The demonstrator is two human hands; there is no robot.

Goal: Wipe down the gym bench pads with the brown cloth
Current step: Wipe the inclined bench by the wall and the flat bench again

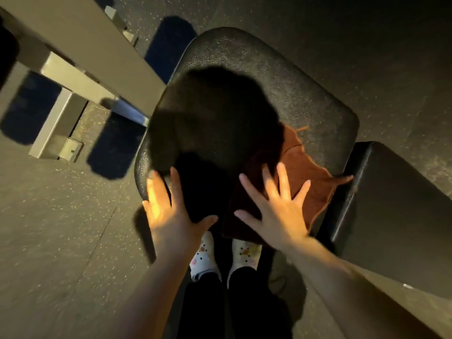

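Note:
The brown cloth (305,172) lies spread on the near right part of the black seat pad (256,77). My right hand (276,206) lies flat on the cloth with its fingers straight and spread. At the pad's near left edge, my left hand (166,209) rests with straight fingers on the bare vinyl. A second black pad (396,211) runs off to the right, just past the cloth's edge. A dark shadow of my head covers the middle of the seat pad.
A grey metal frame (80,55) with beams crosses the upper left. Speckled dark rubber floor (61,228) lies all around. My feet in patterned white socks (225,255) stand below the seat pad's near edge.

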